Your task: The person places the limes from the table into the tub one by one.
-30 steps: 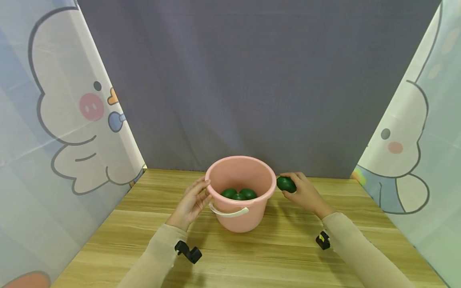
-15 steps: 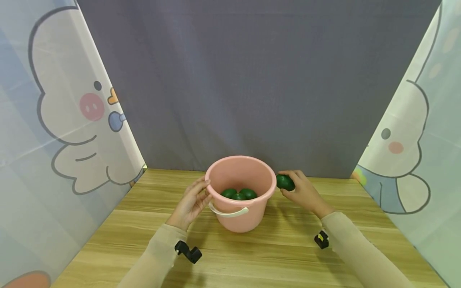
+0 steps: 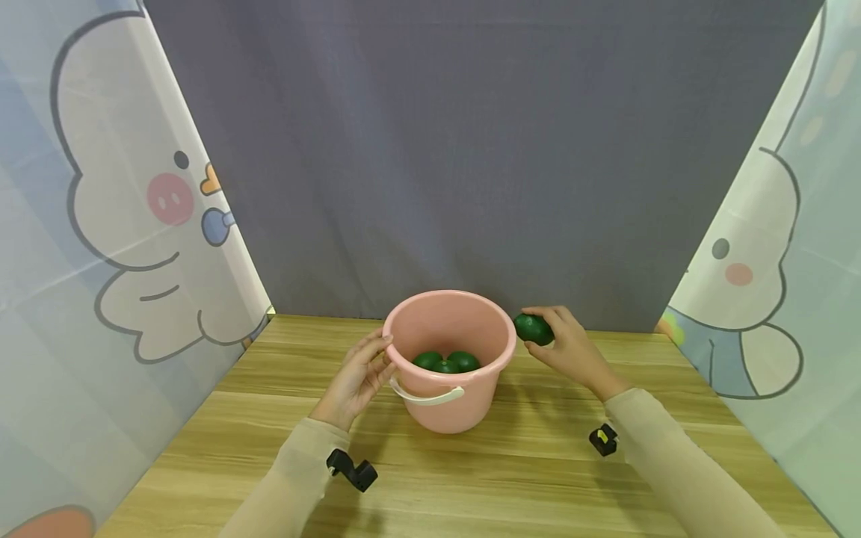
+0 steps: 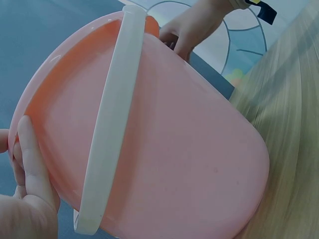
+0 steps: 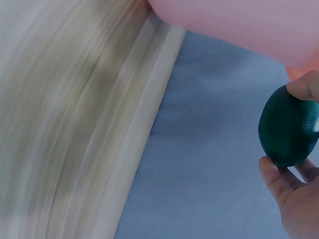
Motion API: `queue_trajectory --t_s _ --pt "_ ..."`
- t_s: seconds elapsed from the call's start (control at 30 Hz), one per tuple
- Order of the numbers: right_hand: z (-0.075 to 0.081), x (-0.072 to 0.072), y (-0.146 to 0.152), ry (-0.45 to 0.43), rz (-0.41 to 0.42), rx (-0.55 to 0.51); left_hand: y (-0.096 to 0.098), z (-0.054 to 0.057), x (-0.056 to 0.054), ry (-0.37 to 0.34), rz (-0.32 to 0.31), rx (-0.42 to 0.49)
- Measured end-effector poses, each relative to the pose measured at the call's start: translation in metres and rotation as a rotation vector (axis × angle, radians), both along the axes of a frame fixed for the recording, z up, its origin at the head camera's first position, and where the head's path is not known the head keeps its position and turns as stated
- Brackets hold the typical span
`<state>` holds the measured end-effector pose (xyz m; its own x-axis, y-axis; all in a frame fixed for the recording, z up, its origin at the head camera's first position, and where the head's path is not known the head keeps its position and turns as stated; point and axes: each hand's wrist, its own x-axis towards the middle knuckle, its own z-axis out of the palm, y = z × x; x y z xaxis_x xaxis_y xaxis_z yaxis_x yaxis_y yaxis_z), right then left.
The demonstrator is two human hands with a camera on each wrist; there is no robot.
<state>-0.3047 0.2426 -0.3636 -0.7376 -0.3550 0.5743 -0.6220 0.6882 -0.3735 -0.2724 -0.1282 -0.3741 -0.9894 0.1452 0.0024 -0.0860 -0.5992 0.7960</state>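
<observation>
A pink bucket (image 3: 471,400) stands upright on the wooden table, its white handle (image 3: 430,400) hanging down over the near side. My left hand (image 3: 355,381) grips the bucket's rim at the left, thumb and fingers on either side of the edge in the left wrist view. Several dark green avocados (image 3: 464,362) lie at the bottom of the bucket. To the right of the rim, my right hand (image 3: 570,353) pinches another avocado (image 5: 284,132) between thumb and fingertips, above the table and outside the bucket.
The wooden table (image 3: 471,493) runs back to a dark grey curtain (image 3: 457,149). Printed cartoon cloths hang on the left side (image 3: 40,299) and the right side (image 3: 807,299). Each sleeve carries a small black wrist mount.
My right hand dips slightly toward the rim, then rises a little with the avocado. The left hand and the bucket stay where they were.
</observation>
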Motion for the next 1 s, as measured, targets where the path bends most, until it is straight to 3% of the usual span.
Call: queue_trajectory --t_s 0.4,1.0 --pt "0.011 0.003 0.0 0.018 0.013 0.008 0.0 0.001 0.0 -0.018 -0.002 0.017" --pt "0.025 0.006 -0.002 0.12 0.046 0.029 0.0 0.0 -0.001 -0.01 -0.002 0.0"
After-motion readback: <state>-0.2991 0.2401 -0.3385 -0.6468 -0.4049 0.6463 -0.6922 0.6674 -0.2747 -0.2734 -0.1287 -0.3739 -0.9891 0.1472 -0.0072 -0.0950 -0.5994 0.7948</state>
